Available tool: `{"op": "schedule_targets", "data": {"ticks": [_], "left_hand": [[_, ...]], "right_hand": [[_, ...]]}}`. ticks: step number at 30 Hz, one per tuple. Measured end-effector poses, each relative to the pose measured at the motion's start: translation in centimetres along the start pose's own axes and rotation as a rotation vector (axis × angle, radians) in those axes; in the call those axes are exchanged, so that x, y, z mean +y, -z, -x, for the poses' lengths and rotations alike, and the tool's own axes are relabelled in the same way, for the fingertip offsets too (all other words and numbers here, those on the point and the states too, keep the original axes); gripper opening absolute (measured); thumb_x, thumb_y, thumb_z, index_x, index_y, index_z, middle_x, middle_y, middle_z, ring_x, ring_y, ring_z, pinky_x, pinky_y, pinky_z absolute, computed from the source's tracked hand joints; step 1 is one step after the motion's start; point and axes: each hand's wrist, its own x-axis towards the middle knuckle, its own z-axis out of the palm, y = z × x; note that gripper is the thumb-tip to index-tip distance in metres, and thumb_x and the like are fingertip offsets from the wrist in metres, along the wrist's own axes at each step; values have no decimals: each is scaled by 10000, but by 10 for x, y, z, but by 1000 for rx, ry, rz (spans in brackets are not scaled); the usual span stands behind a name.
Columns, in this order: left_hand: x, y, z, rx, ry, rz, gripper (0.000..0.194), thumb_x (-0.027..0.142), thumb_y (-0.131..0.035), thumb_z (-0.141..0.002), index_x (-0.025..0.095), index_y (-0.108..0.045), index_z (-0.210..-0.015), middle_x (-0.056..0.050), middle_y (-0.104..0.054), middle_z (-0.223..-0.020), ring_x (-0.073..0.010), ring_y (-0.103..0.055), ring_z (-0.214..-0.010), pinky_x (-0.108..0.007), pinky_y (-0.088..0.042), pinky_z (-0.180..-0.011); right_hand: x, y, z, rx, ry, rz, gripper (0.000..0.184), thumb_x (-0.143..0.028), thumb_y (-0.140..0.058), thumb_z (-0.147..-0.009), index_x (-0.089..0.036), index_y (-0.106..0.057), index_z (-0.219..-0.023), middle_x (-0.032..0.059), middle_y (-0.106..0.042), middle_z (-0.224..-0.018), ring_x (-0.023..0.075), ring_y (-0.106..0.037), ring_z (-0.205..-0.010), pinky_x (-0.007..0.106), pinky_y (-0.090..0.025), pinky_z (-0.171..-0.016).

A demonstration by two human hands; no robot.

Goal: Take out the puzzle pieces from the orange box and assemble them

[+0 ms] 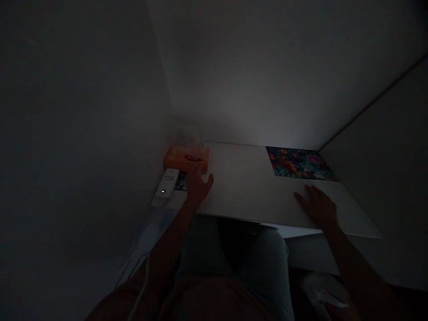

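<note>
Dim light covers the whole scene. My left hand (198, 186) is over the left part of the white desk (244, 183), its thumb spread from the fingers. Its fingertips reach the front side of an orange box (174, 161); whether they touch it I cannot tell. On that box stands something clear and see-through (190, 137), too dark to name. Left of the hand lies a white device with a small lit display (168, 180), like a power bank. My right hand (319, 207) rests on the desk's right part, fingers apart, holding nothing, just in front of a colourful printed sheet (297, 162).
A small dark patterned piece (181, 182) shows between the device and my left hand. Walls stand behind the desk and at both sides. A pale cable (143, 285) runs along my left arm. A whitish plastic bag (324, 290) is low at the right.
</note>
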Motion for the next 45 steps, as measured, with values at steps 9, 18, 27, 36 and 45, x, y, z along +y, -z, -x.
{"op": "schedule_targets", "data": {"ticks": [9, 18, 27, 36, 45], "left_hand": [[-41, 9, -60, -444, -95, -421, 848, 429, -814, -1007, 163, -525, -1759, -139, -412, -1862, -377, -305, -1754, -606, -260, -1440], [-33, 21, -90, -658, -364, -652, 929, 262, -678, -1050, 60, -311, -1879, -198, -298, -1919, -401, -269, -1768, -702, -206, -1438], [-33, 45, -108, -441, -222, -537, 645, 155, -392, -1144, 77, -514, -1772, -210, -596, -1680, -385, -537, -1551, -540, -361, -1335], [-21, 72, -166, -264, -184, -499, 478, 263, -441, -1199, 184, -753, -1553, -152, -710, -1529, -351, -628, -1446, -517, -402, -1257], [18, 106, -214, -357, -196, -672, 454, 304, -425, -1236, 181, -770, -1504, -116, -774, -1456, -307, -703, -1261, -499, -486, -1135]], "right_hand": [[5, -8, -7, 45, -2, -25, 1016, -867, -347, -1054, -163, -565, -1753, 208, -498, -1864, 470, -499, -1688, 710, -367, -1398], [1, -2, -5, 58, -2, -26, 1031, -883, -340, -1038, -164, -596, -1731, 218, -517, -1847, 485, -526, -1654, 728, -404, -1359], [1, -3, -6, 35, -21, -25, 994, -854, -376, -1046, -182, -579, -1749, 206, -500, -1862, 482, -499, -1675, 726, -386, -1372], [-1, 0, -4, 52, -7, -51, 1013, -874, -368, -1045, -168, -599, -1734, 219, -519, -1843, 504, -515, -1651, 748, -380, -1360], [-3, 0, -4, 63, -14, -50, 1003, -865, -371, -1041, -164, -614, -1717, 217, -534, -1834, 481, -511, -1662, 733, -380, -1366]]}}
